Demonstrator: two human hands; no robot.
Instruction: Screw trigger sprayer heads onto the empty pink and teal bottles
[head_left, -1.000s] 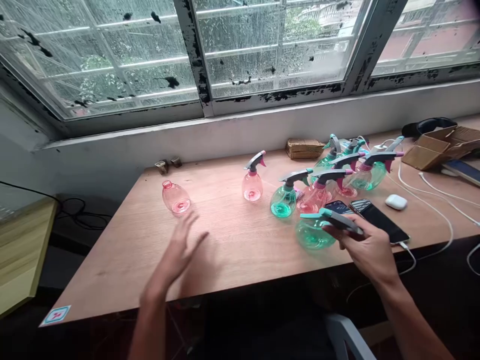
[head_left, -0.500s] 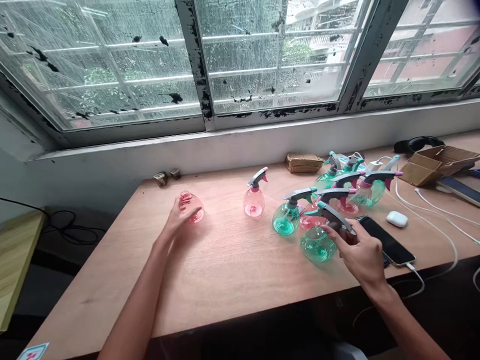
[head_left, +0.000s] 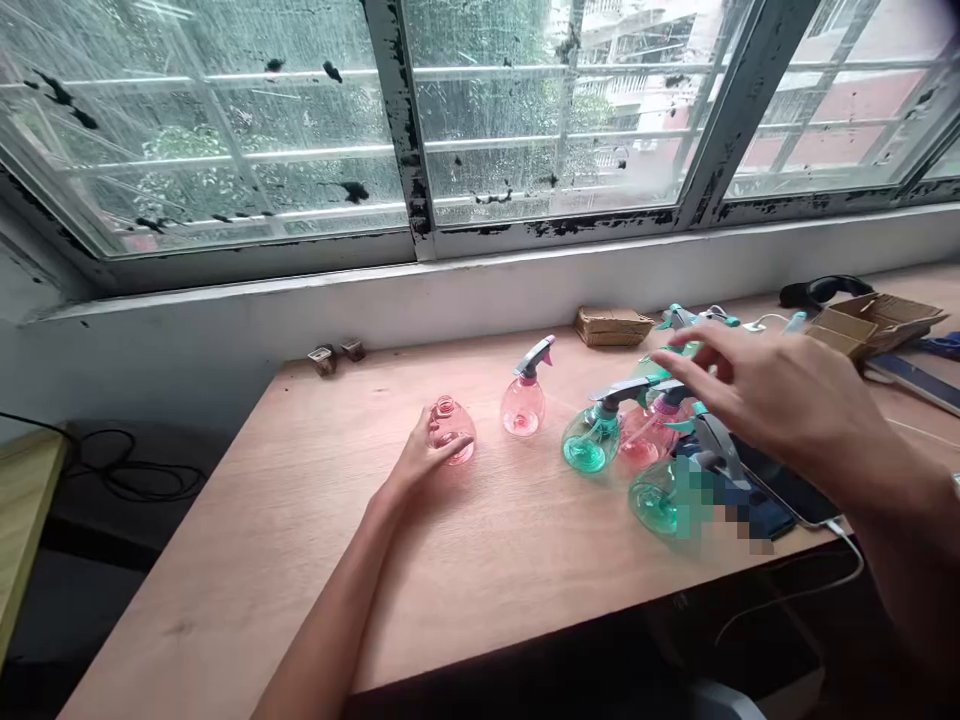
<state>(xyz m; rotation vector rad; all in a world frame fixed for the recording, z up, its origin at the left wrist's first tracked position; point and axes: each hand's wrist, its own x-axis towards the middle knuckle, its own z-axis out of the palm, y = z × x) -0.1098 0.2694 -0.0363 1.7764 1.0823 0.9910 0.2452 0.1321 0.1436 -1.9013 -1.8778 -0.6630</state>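
My left hand point(head_left: 421, 455) is wrapped round a pink bottle point(head_left: 459, 425) that has no spray head; its neck is bare. The bottle is on the tabletop. Raised over the spray bottles at the right is my right hand point(head_left: 780, 395), thumb and fingers apart, with nothing visible between them. Under it, a green spray bottle point(head_left: 652, 500) stands nearest the front edge, partly blurred out. Another green spray bottle point(head_left: 589, 445) and a pink spray bottle point(head_left: 641, 445) stand behind. More bottles are partly hidden by the hand. One pink spray bottle point(head_left: 523, 408) stands apart, right of my left hand.
A brown cardboard package point(head_left: 613, 327) lies against the wall, and an open cardboard box point(head_left: 874, 320) is at the far right. A phone point(head_left: 787, 485) with a white cable point(head_left: 851, 545) lies partly beneath my right hand. Two small brown cups point(head_left: 323, 360) sit at the back left.
My right hand has let go of the front green spray bottle and risen above the group. My left hand has moved right with the bare pink bottle, closer to the standing pink one.
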